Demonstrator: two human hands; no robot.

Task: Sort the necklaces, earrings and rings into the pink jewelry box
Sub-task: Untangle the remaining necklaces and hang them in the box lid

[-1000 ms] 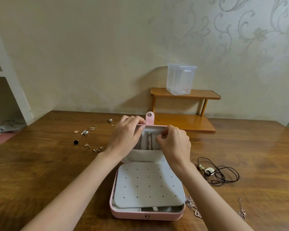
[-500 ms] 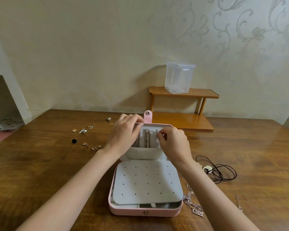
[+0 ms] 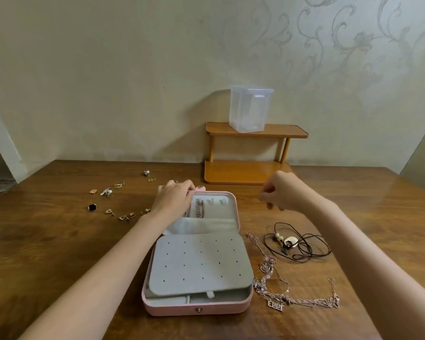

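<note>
Scattered earrings and rings [image 3: 113, 204] across the left of the wooden table [image 3: 47, 241]. At centre, pink jewelry box [image 3: 196, 307] open, lid propped up by left hand [image 3: 173, 202] gripping its top edge, chain necklace [image 3: 200, 209] hanging inside. Further right, right hand [image 3: 282, 192] loosely curled in the air, grasping nothing visible, above black cord necklace [image 3: 297, 242] and tangled chain necklaces [image 3: 280, 288] beside the box.

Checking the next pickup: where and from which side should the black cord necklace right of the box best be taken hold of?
Probably at the pale pendant, pinched from above. The black cord necklace lies flat in loose tangled loops on the table. The pendant is its one solid part, and a grip there would likely lift the cord without catching the chain necklace beside it.
</note>
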